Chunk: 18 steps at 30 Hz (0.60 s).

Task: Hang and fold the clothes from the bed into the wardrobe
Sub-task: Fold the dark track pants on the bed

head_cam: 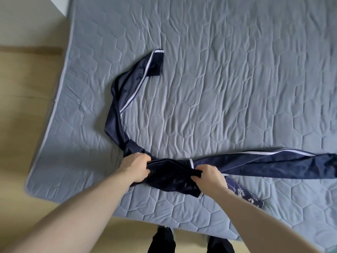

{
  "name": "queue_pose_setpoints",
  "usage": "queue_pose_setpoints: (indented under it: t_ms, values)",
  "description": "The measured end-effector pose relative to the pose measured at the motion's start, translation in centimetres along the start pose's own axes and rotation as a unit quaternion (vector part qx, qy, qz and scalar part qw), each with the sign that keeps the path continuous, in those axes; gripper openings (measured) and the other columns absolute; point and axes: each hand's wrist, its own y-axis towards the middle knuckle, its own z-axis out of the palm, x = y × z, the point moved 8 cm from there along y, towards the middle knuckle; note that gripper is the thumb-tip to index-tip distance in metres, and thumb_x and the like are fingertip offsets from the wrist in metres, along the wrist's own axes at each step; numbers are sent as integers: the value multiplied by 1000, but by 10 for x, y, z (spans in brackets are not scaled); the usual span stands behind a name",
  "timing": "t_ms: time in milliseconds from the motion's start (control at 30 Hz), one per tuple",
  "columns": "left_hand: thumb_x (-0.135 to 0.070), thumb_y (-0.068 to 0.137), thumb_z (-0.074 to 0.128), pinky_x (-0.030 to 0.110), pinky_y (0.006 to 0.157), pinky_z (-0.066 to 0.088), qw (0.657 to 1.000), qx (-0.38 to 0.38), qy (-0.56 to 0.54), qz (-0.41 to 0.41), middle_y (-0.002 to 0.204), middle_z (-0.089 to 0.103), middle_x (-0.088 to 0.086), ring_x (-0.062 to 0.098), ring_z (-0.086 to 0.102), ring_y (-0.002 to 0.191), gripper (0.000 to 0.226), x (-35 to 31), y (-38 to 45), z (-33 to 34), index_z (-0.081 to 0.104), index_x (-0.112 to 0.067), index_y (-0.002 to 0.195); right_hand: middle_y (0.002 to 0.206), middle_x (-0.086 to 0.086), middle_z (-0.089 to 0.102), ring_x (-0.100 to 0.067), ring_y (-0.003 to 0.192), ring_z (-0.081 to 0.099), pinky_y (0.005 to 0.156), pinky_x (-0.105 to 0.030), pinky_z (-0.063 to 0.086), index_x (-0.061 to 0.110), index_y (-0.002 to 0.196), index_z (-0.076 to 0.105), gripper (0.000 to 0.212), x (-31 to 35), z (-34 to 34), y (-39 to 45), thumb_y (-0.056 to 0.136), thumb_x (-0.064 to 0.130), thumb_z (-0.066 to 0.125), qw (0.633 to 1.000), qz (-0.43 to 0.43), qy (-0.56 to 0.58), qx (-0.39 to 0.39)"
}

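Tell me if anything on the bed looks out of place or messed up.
The navy trousers lie splayed, one leg twisted toward the far left, the other stretched right, while both hands grip the waistband. A dark patterned flat object sits under the right forearm; it isn't clothing.

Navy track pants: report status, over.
Left hand and right hand both grip the waistband. Navy white-striped track pants sprawl unfolded on grey quilted mattress. Dark patterned card lies beside the right wrist.

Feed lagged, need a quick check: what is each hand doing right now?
Left hand: grips the waistband end of the navy track pants.
Right hand: pinches the same waistband, opposite side.
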Motion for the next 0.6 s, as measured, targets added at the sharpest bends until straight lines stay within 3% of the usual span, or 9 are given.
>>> queue_pose_setpoints:
  t_ms: [167, 333, 433, 500, 600]
  values:
    - [-46, 99, 58, 34, 68, 39, 997, -69, 45, 11, 98, 67, -1, 26, 66, 93, 22, 14, -33, -95, 60, -27, 88, 80, 4, 66, -26, 77, 61, 64, -33, 41, 28, 83, 69, 21, 49, -109, -14, 94, 45, 64, 995, -47, -72, -58]
    - [-43, 99, 61, 36, 65, 42, 968, -241, -65, -6, 91, 66, 9, 36, 66, 87, 25, 6, -86, -297, 56, -21, 87, 86, 3, 68, -28, 81, 63, 66, -32, 43, 29, 87, 72, 15, 159, -310, -51, 97, 37, 65, 971, -138, -69, -184]
    - [-35, 96, 70, 38, 72, 48, 923, -346, -168, 0, 90, 69, 13, 36, 64, 88, 20, -6, -134, -445, 63, -17, 90, 94, -7, 72, -35, 85, 63, 70, -35, 46, 22, 96, 74, 12, 231, -446, -94, 98, 31, 65, 939, -185, -66, -284]
    - [-33, 93, 73, 33, 71, 43, 881, -422, -212, 12, 89, 69, 8, 29, 59, 83, 16, -12, -184, -546, 67, -18, 93, 95, -15, 72, -41, 89, 65, 71, -37, 47, 15, 96, 73, 12, 280, -535, -136, 97, 26, 66, 909, -218, -59, -350]
    - [-34, 92, 73, 31, 78, 43, 821, -511, -250, 37, 102, 72, 11, 31, 62, 93, 22, -24, -270, -681, 71, -16, 104, 97, -20, 70, -44, 91, 64, 70, -36, 43, 8, 98, 70, 12, 344, -657, -214, 97, 18, 64, 858, -250, -30, -448]
